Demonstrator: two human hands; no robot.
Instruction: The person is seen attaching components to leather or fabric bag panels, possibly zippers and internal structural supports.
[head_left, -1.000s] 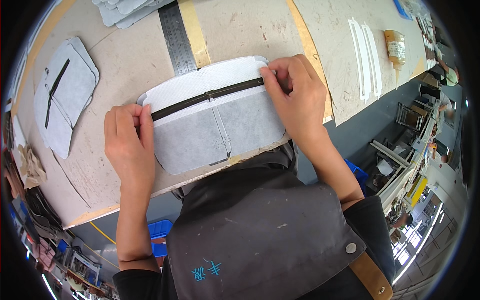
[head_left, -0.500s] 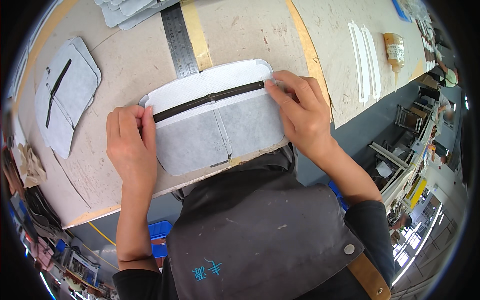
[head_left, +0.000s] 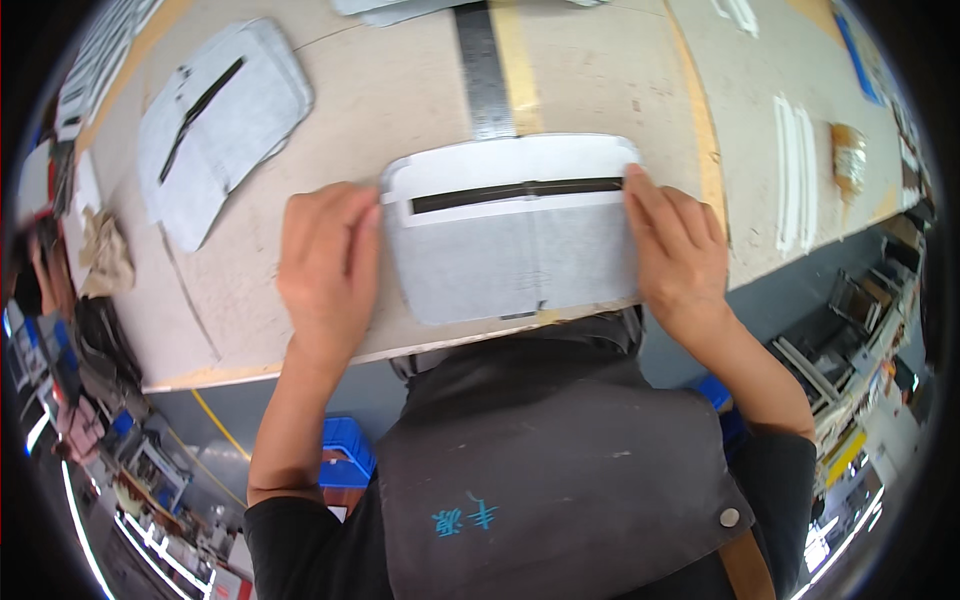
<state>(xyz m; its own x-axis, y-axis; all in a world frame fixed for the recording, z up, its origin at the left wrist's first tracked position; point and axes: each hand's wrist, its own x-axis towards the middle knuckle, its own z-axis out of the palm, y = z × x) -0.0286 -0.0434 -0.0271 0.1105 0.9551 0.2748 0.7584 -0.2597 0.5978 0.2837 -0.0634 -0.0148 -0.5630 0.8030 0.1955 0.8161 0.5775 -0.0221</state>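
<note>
A pale grey-white panel (head_left: 470, 270) with rounded upper corners lies near the front edge of the table. A long black strip (head_left: 580, 188) runs across it inside a white band. My left hand (head_left: 330, 265) is at the panel's left edge, thumb and fingers closed together by the upper corner. Over at the right edge, my right hand (head_left: 680, 245) pinches the panel close to the strip's end, with its thumb and index finger at the border. What the fingertips do underneath is hidden.
Similar panels (head_left: 235, 110) lie stacked at the left. A metal ruler (head_left: 485, 75) and a yellowish strip (head_left: 515, 70) extend behind the panel. White strips (head_left: 797, 180) and a bottle of amber liquid (head_left: 848, 160) lie at right. Crumpled brown paper (head_left: 105, 255) sits at far left.
The view has shifted, so the table's things appear farther right. My left thumb has moved off the black strip's end toward the panel's edge. The panel looks less tilted.
</note>
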